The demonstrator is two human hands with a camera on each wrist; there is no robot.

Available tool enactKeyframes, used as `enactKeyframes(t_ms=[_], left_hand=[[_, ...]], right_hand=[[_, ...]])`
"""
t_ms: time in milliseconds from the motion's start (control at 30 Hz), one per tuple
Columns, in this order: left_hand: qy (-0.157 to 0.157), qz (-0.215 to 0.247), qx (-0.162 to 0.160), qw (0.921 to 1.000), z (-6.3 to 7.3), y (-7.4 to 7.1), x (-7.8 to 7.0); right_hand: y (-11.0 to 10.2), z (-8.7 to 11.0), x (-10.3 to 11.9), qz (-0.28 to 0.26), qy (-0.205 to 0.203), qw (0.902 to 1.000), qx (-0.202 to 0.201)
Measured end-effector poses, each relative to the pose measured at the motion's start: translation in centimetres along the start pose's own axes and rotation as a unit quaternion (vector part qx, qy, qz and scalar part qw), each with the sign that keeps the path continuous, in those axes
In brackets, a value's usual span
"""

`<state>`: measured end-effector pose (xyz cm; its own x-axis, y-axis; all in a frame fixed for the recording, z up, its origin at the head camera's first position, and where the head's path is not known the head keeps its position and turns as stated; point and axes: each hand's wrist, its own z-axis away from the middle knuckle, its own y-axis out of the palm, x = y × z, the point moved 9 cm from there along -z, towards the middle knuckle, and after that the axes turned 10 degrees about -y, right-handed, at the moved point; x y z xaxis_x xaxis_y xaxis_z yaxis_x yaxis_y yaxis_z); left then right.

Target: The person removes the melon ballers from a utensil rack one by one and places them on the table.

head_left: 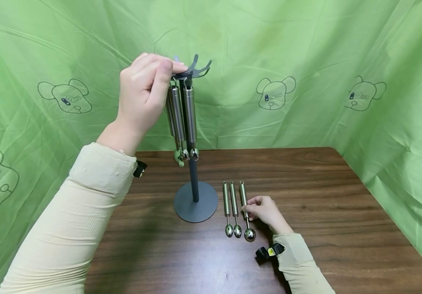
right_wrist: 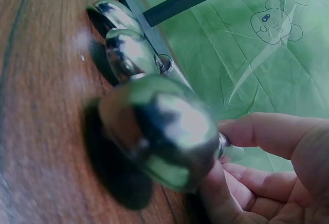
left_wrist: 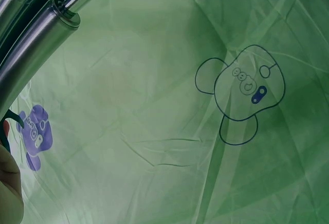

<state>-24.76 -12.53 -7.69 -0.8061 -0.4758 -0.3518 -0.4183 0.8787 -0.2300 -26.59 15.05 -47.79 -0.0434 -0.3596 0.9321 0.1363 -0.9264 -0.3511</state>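
Observation:
A dark grey metal stand (head_left: 205,206) with curved hooks at its top rises from a round base. My left hand (head_left: 143,87) grips the stand's hooked top from the left, with thumb and fingers at the hooks. Several steel-handled utensils (head_left: 190,110) hang just beside that hand. On the table, my right hand (head_left: 267,212) pinches the handle of a steel melon baller (head_left: 249,234) between thumb and fingers. In the right wrist view its round bowl (right_wrist: 164,131) looms large, close over the wood. To its left lie two similar scoops (head_left: 229,230) with smaller oval bowls.
The brown wooden table (head_left: 306,175) carries the stand and the utensils. Green cloth (head_left: 229,36) printed with bear heads hangs behind and at both sides. The stand's base is just left of the lying scoops.

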Motion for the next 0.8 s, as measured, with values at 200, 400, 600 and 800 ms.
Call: enactKeyframes(t_ms=[200,400,600,800], left_hand=[[0.001,0.0,0.002,1.0,-0.04,0.06,0.0],[-0.002,-0.001,0.0,1.0,0.01,0.02,-0.02],[-0.006,-0.006,0.001,1.0,0.02,0.03,-0.09],[-0.012,-0.007,0.004,0.9999,0.04,0.04,-0.05]], right_hand=[[-0.2,-0.19,-0.07,0.028,0.006,0.9996,-0.007],[-0.31,-0.34,0.02,0.075,0.007,0.9971,-0.009],[-0.25,-0.54,-0.05,0.063,0.003,0.9979,-0.014],[-0.1,-0.66,-0.06,0.044,-0.009,0.9989,-0.014]])
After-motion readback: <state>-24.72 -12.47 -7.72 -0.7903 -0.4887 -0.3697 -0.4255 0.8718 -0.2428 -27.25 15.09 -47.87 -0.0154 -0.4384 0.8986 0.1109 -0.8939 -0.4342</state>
